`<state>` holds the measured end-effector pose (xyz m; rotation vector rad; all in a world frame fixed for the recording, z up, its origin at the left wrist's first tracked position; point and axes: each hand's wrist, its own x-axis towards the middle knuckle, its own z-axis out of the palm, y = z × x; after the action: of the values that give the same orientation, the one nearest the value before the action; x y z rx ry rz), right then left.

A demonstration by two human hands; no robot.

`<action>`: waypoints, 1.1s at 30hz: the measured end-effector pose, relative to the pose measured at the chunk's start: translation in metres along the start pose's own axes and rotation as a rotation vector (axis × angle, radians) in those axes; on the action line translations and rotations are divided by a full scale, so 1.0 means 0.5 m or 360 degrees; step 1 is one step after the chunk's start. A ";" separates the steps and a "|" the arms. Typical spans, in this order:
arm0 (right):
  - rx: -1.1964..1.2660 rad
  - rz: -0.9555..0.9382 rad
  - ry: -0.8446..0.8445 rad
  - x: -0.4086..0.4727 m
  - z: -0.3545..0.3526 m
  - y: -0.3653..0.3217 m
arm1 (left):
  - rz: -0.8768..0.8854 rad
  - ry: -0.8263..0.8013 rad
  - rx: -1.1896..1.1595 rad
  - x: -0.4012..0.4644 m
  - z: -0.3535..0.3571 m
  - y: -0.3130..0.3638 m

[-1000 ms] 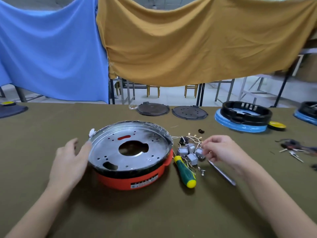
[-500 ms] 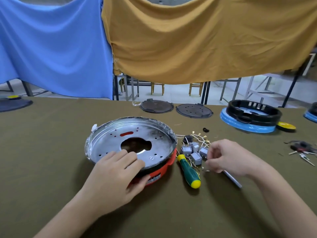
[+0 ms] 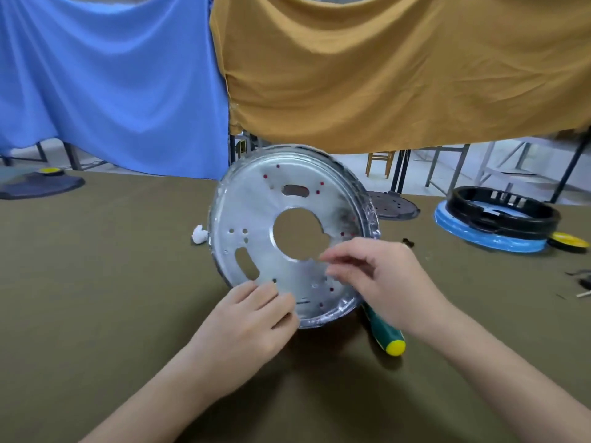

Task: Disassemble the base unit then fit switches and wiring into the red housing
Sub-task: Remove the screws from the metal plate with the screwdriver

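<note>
Silver metal plate [image 3: 287, 238] is tipped up on edge mid-frame now, not lying flat like a second ago. Left hand [image 3: 252, 318] grips its lower rim, right hand [image 3: 380, 276] hovers with loosely curled, empty-looking fingers. Red housing's hidden behind it, so disassembly's moving.

Only two forearms and two hands of the person are in view. The left hand [image 3: 252, 318] and the right hand [image 3: 380, 276] are bare, without gloves. Both forearms are bare up to the frame edge; no sleeve, watch or ring is visible.
</note>
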<state>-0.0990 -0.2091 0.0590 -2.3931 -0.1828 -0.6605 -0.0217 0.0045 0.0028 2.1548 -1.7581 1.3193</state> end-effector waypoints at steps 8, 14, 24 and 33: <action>0.0036 0.0060 -0.0054 -0.008 0.020 0.042 | -0.0005 -0.0186 -0.0175 -0.029 -0.002 0.003; -0.0257 -0.0026 -0.0146 -0.010 0.004 0.044 | -0.0065 -0.0085 -0.0222 -0.019 -0.015 0.008; -0.0506 -0.0084 -0.0396 -0.019 0.014 0.039 | -0.0216 0.0022 -0.0281 -0.029 0.003 -0.001; -0.0457 -0.0081 -0.0442 -0.015 0.034 0.034 | -0.0211 0.0079 -0.0276 -0.026 0.004 0.000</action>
<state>-0.0937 -0.2118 0.0346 -2.7615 -0.2832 -0.3944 -0.0202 0.0135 -0.0067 2.0857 -1.6151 1.1348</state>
